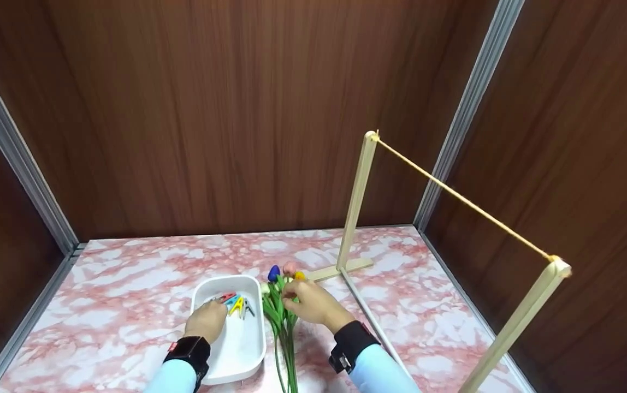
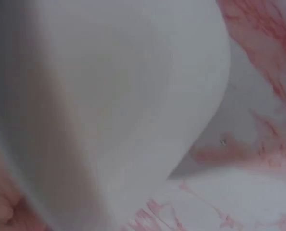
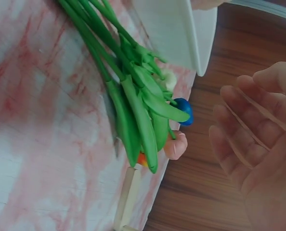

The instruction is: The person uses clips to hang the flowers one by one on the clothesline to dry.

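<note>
My left hand (image 1: 206, 321) reaches over the near-left rim of a white plastic tub (image 1: 234, 360), its fingertips at several coloured clothespins (image 1: 237, 305) lying inside. Those fingertips are hidden in the head view, and I cannot tell whether they pinch a clothespin. The tub's wall (image 2: 148, 96) fills most of the left wrist view. Above a bunch of artificial tulips (image 1: 287, 338) hovers my right hand (image 1: 311, 301), fingers relaxed and slightly bent, holding nothing. The tulips have green stems and leaves (image 3: 143, 115), with a blue bloom (image 3: 183, 110) and a pink bloom (image 3: 176, 146) among them.
A wooden stand stands on the right, its two posts (image 1: 357, 202) joined at the top by a taut yellow cord (image 1: 461, 197). A pale bar (image 1: 371, 316) runs along its base. Brown wood-grain panels (image 1: 226, 120) enclose the pink-and-white marbled table (image 1: 128, 305).
</note>
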Demonstrator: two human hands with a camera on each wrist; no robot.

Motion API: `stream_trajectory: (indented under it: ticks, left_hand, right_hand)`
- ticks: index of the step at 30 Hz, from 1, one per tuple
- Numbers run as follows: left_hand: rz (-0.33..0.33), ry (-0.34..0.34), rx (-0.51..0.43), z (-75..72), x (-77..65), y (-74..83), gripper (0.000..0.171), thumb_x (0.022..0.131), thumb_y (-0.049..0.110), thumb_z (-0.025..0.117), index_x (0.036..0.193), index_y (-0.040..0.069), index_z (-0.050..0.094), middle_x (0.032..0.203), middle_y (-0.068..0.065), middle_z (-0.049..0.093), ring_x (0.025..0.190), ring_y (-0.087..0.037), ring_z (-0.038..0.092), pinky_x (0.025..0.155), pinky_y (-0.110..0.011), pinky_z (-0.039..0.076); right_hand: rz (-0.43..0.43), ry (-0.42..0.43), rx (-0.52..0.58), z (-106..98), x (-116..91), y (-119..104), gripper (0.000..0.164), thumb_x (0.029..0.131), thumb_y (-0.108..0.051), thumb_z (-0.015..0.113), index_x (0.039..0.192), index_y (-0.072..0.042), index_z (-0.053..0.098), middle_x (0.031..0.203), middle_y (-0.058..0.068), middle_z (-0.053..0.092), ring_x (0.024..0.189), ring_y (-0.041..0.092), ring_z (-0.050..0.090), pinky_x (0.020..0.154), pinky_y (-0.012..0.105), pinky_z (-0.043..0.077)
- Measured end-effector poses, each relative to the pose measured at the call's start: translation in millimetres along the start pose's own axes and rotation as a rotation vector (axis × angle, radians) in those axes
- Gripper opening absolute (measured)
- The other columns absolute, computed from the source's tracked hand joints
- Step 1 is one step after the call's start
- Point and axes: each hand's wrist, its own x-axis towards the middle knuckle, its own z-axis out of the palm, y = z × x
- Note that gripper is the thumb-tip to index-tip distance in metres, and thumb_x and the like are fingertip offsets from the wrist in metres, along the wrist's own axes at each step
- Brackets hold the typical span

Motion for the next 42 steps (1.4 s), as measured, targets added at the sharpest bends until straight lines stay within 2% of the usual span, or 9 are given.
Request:
stream_trajectory:
  ticks: [11, 14, 16, 19, 22, 26, 32, 38, 42]
  left_hand:
    - [0.026, 0.066, 0.032, 0.9, -0.5, -5.0, 0.010, 0.090, -0.010, 0.070, 0.084, -0.002, 0.072, 0.087, -0.019, 0.077, 0.080, -0.039, 0.076, 0.071, -0.052, 0.065]
    - [0.011, 0.020, 0.036, -5.0, 1.9, -5.3, 0.012, 0.083, -0.010, 0.082, 0.089, -0.004, 0.073, 0.090, -0.019, 0.075, 0.085, -0.039, 0.075, 0.076, -0.052, 0.066]
    - [-0.021, -0.049, -0.005, -12.8, 4.9, -4.7, 0.020, 0.079, -0.008, 0.088, 0.092, -0.004, 0.073, 0.091, -0.017, 0.075, 0.089, -0.037, 0.075, 0.081, -0.051, 0.066]
    - [-0.082, -0.142, -0.115, -27.6, 12.2, -2.3, 0.022, 0.080, -0.001, 0.092, 0.090, 0.000, 0.072, 0.087, -0.011, 0.074, 0.085, -0.029, 0.073, 0.081, -0.048, 0.064]
    - [-0.130, -0.158, -0.250, -42.8, 20.4, 0.4, 0.020, 0.083, 0.005, 0.092, 0.086, 0.003, 0.072, 0.081, -0.005, 0.070, 0.078, -0.021, 0.066, 0.076, -0.043, 0.059]
    - [-0.135, -0.054, -0.411, -60.0, 28.8, 4.3, 0.017, 0.083, 0.009, 0.090, 0.091, 0.001, 0.077, 0.083, -0.007, 0.075, 0.079, -0.020, 0.067, 0.078, -0.042, 0.059]
    - [-0.206, 0.051, -0.715, -84.7, 39.5, 22.2, 0.025, 0.091, 0.015, 0.086, 0.112, 0.002, 0.084, 0.107, -0.015, 0.085, 0.103, -0.027, 0.080, 0.096, -0.045, 0.064]
    - [-0.256, 0.108, -1.039, -105.1, 45.2, 44.1, 0.031, 0.094, 0.018, 0.087, 0.122, 0.007, 0.083, 0.115, -0.013, 0.085, 0.103, -0.019, 0.081, 0.092, -0.029, 0.064]
    - [-0.268, 0.112, -1.233, -114.4, 45.8, 55.8, 0.038, 0.094, 0.015, 0.086, 0.129, 0.003, 0.079, 0.119, -0.014, 0.084, 0.100, -0.011, 0.079, 0.091, -0.024, 0.065]
  right_hand:
    - [-0.011, 0.000, 0.042, 2, -1, 0, 0.015, 0.102, -0.013, 0.067, 0.107, -0.007, 0.079, 0.106, 0.008, 0.082, 0.108, 0.019, 0.077, 0.100, 0.033, 0.063]
    - [-0.020, -0.001, 0.045, 2, -1, 0, 0.016, 0.102, -0.013, 0.067, 0.108, -0.005, 0.079, 0.107, 0.008, 0.083, 0.108, 0.020, 0.077, 0.100, 0.033, 0.063]
    - [-0.027, -0.002, 0.045, 2, -2, 0, 0.016, 0.102, -0.013, 0.067, 0.108, -0.004, 0.079, 0.106, 0.008, 0.083, 0.107, 0.020, 0.078, 0.100, 0.033, 0.064]
    - [-0.028, -0.002, 0.041, 1, -4, 2, 0.016, 0.102, -0.012, 0.066, 0.106, -0.004, 0.079, 0.104, 0.008, 0.083, 0.106, 0.020, 0.077, 0.099, 0.033, 0.064]
    - [-0.025, 0.000, 0.039, -1, -6, 3, 0.016, 0.101, -0.011, 0.067, 0.106, -0.003, 0.079, 0.104, 0.008, 0.083, 0.105, 0.020, 0.078, 0.098, 0.034, 0.064]
    - [-0.019, -0.006, 0.051, -2, -6, 2, 0.016, 0.102, -0.012, 0.066, 0.107, -0.004, 0.079, 0.105, 0.008, 0.083, 0.105, 0.020, 0.077, 0.098, 0.033, 0.064]
    - [-0.004, 0.037, 0.101, -8, -2, -8, 0.014, 0.105, -0.013, 0.066, 0.108, -0.006, 0.078, 0.105, 0.008, 0.081, 0.103, 0.019, 0.075, 0.096, 0.035, 0.062]
    - [0.036, 0.122, 0.328, -14, 7, -26, 0.022, 0.108, -0.017, 0.065, 0.124, -0.003, 0.072, 0.116, 0.013, 0.078, 0.111, 0.028, 0.074, 0.101, 0.042, 0.061]
    - [0.059, 0.149, 0.532, -15, 12, -37, 0.036, 0.110, -0.021, 0.066, 0.141, -0.003, 0.067, 0.130, 0.019, 0.077, 0.120, 0.030, 0.075, 0.104, 0.045, 0.063]
